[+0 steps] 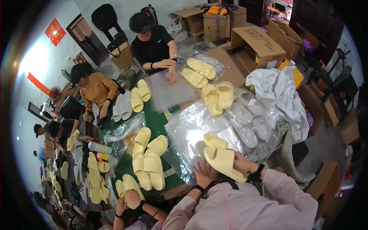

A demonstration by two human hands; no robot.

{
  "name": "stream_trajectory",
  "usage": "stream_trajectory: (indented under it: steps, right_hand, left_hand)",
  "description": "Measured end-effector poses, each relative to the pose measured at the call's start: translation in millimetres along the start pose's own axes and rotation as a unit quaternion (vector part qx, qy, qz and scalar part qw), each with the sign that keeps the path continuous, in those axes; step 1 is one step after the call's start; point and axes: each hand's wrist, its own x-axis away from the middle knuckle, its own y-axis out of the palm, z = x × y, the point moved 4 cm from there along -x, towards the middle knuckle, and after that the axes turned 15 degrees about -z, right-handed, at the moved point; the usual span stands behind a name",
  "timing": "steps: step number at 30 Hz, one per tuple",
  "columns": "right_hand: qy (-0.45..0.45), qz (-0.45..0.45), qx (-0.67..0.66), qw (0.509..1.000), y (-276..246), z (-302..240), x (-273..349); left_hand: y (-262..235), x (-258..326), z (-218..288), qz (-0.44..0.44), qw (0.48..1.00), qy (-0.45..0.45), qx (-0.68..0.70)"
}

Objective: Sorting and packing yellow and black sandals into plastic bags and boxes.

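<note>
In my right hand (242,162) is a pair of pale yellow slippers (221,160), one overlapping the other, raised above the table. The fingers close round the heel end. My left hand (203,171) lies with its fingers spread on a stack of clear plastic bags (186,132), to the left of the slippers. Beyond the held pair, bagged yellow slippers (217,97) lie on the far side, next to bagged grey slippers (247,119). A loose group of yellow slippers (149,163) sits on the green table top (174,182) to my left.
At lower left, a co-worker's hands (128,199) touch another yellow pair. Across the table, a person in black (151,46) has hands over plastic sheets (168,90). A person in brown (100,90) sits farther left. Cardboard boxes (260,44) and white sacks (276,88) stand at right.
</note>
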Motion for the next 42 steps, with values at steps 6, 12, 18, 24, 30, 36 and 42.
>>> stream_trajectory:
  steps: [6,12,18,24,30,36,42]
  right_hand:
    - [0.047,0.036,-0.035,0.998,-7,10,22]
    - [0.092,0.049,-0.064,0.992,-23,21,15]
    - [0.073,-0.039,-0.151,0.985,-30,28,1]
    - [0.192,-0.264,0.024,0.945,-2,-14,17]
    - [0.147,-0.304,0.044,0.94,11,-10,14]
    - [0.139,-0.283,0.096,0.944,11,-7,15]
    - [0.089,-0.167,0.043,0.981,1,-10,15]
  left_hand:
    - [-5,2,11,0.011,1.0,-0.017,0.004]
    - [-22,13,17,0.16,0.985,0.069,0.011]
    - [-20,16,-23,0.185,0.951,-0.026,0.246]
    - [1,-4,-47,0.201,0.826,0.042,0.525]
    - [48,-27,-27,0.081,0.56,0.222,0.794]
    - [71,-35,-38,0.048,0.916,0.107,0.385]
    - [28,-22,-34,0.11,0.971,0.071,0.199]
